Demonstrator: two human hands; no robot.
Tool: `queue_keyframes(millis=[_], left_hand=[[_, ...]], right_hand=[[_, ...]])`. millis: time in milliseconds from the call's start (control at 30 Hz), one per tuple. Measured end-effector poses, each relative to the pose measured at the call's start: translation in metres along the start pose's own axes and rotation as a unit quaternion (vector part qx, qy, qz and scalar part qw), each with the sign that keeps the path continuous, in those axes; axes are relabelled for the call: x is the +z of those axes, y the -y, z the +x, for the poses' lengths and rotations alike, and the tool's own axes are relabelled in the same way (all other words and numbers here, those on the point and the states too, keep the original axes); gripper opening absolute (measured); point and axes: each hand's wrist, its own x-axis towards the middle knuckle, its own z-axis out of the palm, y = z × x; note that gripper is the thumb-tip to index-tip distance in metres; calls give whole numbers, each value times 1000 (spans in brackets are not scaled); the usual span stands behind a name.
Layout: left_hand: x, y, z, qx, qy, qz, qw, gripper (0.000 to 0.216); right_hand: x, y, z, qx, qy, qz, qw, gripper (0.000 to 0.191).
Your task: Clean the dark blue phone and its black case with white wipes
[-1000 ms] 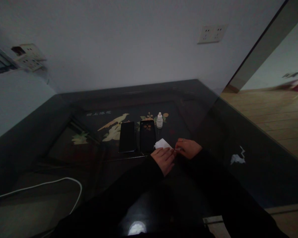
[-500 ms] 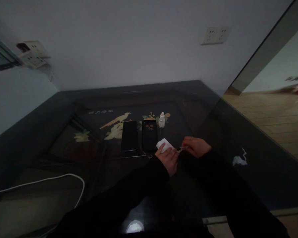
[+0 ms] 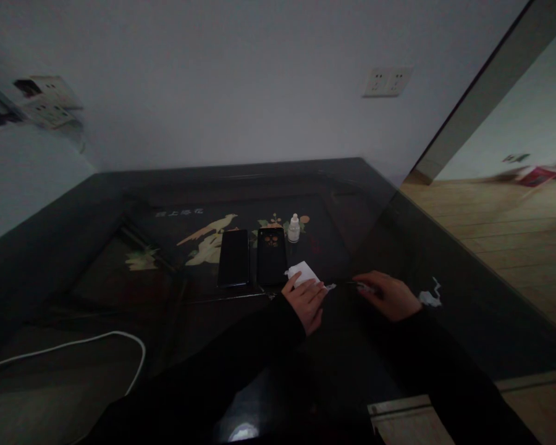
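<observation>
A small white packet (image 3: 304, 272) with crinkled ends lies on the dark table, just in front of the phone case. My left hand (image 3: 306, 301) rests over its near side, fingers closed on it and holding it down. From the packet's right end a bit of clear, crumpled wrapping (image 3: 330, 287) sticks out. To the right, apart from the packet, my right hand (image 3: 389, 295) pinches a small, thin, pale strip (image 3: 365, 287); its exact kind is too dim to tell.
A black phone (image 3: 234, 258) and a black phone case (image 3: 272, 256) lie side by side. Behind the case stands a white dropper bottle (image 3: 293, 230). Crumpled white scrap (image 3: 430, 295) lies at the right, a white cable (image 3: 97, 337) at the left. A wall (image 3: 222, 86) borders the back.
My right hand has pulled away to the right from the packet's end, with the thin strip in its fingers. My left hand stays on the packet. The view has shifted slightly.
</observation>
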Motion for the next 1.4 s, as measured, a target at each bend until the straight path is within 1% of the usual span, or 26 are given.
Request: queue_keyframes(millis=[67,133,167,233,333,500,567,633,667,700,733,800,833,900,1000,1067,1100,1200,1267,1300,1333,1400], left_hand=[[0,1,0,8,15,2,1000,41],[0,2,0,15,20,4,1000,43],[0,2,0,15,20,4,1000,44],[0,1,1,10,17,2,1000,42],[-1,-1,3,8,13,5,1000,39],[-2,-2,6,32,23,26,999,40],[-2,-1,6,31,26,21,999,39],[-2,0,5,27,19,6,999,39],[-2,1,4,26,15,-1,1000,39],[-2,1,3,26,13,-5,1000,40],[-2,1,3,26,13,-8,1000,41],[-1,0,3,19,8,-11,1000,42],[-1,0,3,14,2,-14,1000,43],[-1,0,4,5,-18,-20,1000,43],[-5,3,6,0,-50,-21,999,42],[-11,9,9,-6,-52,-15,998,40],[-15,13,11,-11,-43,-10,999,38],[-27,26,21,-47,4,25,999,33],[-34,33,30,-89,53,59,993,39],[-36,35,34,-118,75,74,987,40],[-38,37,38,-142,102,83,981,43],[-40,38,45,-180,152,91,968,46]], right_hand=[[12,22,9,-28,-1,-32,999,32],[21,38,18,-39,-6,-43,998,29],[23,43,21,-44,-7,-47,998,25],[25,48,26,-54,-4,-50,997,18],[25,51,28,-67,3,-56,996,19],[25,54,26,-80,15,-49,996,20],[20,44,22,-89,25,-33,995,20],[10,21,12,-84,25,-21,996,20],[4,6,6,-68,16,-21,997,20],[-2,-11,-2,-27,-11,-31,999,20],[-8,-28,-11,28,-50,-54,997,21],[-15,-58,-29,89,-86,-86,989,29],[-16,-70,-38,100,-88,-94,987,30],[-16,-85,-52,80,-63,-90,991,31],[-17,-93,-64,49,-72,-62,994,40],[-23,-93,-69,60,-94,-31,993,43],[-27,-91,-71,76,-103,-19,992,43],[-39,-85,-74,169,-136,-43,975,39],[-44,-81,-74,215,-148,-82,962,36],[-44,-79,-73,221,-147,-98,959,36],[-42,-79,-71,213,-142,-109,961,35],[-35,-80,-69,171,-125,-123,969,35]])
